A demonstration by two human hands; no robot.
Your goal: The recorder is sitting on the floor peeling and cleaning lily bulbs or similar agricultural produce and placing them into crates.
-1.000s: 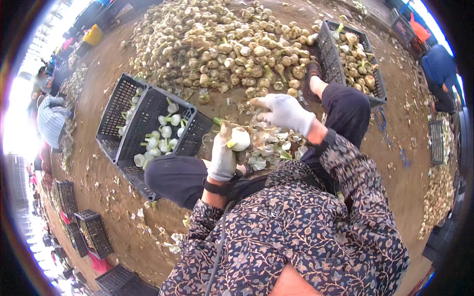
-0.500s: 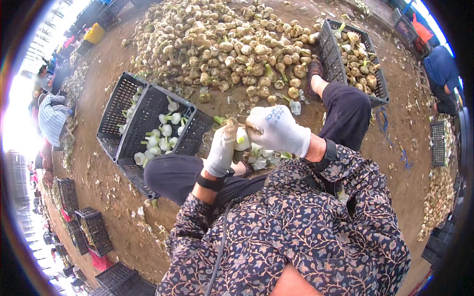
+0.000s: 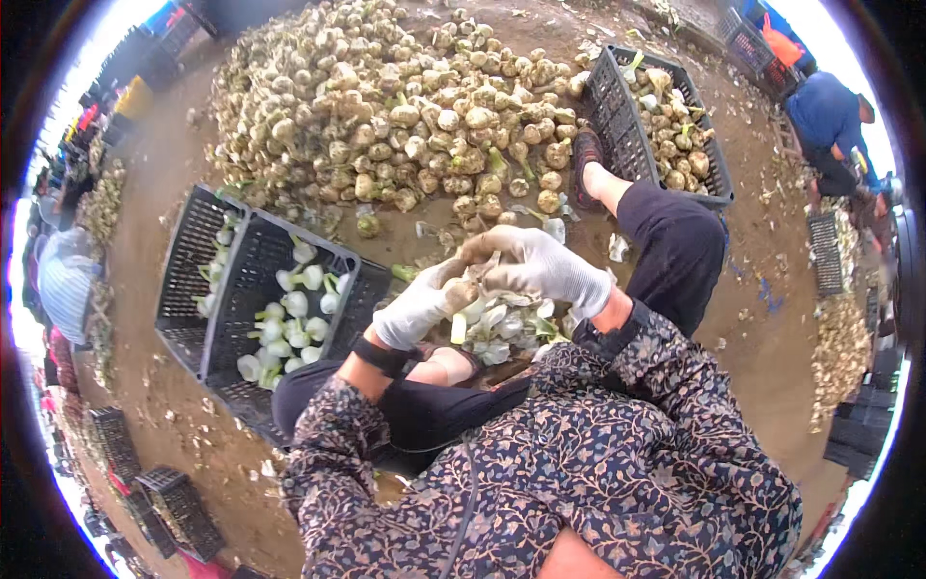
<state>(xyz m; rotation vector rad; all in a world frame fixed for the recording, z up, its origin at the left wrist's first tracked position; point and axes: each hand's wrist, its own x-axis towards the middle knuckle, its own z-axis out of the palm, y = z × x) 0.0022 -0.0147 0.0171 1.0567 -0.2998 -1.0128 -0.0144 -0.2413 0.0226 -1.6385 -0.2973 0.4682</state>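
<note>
My gloved left hand (image 3: 422, 305) is closed around a garlic bulb, mostly hidden by the fingers; its cut green stem (image 3: 458, 329) points down toward my lap. My gloved right hand (image 3: 548, 266) meets it from the right, fingers curled and pinching papery garlic skin (image 3: 489, 274) at the bulb. Both white gloves have brown-stained fingertips. Below the hands, between my legs, lies a heap of loose pale garlic skins (image 3: 502, 331). To the left, a black plastic crate (image 3: 352, 307) holds several clean white bulbs with short green stems.
Beyond my hands spreads a big pile of unpeeled garlic (image 3: 386, 116). Another black crate (image 3: 617, 121) with unpeeled bulbs stands by my right foot. A second crate (image 3: 183, 280) adjoins the left one. A person in blue (image 3: 825, 121) bends at the far right.
My hands have turned about the bulb, and my right fingers have spread into a looser curl around the skin. The view has shifted, so the crates and pile appear further left.
</note>
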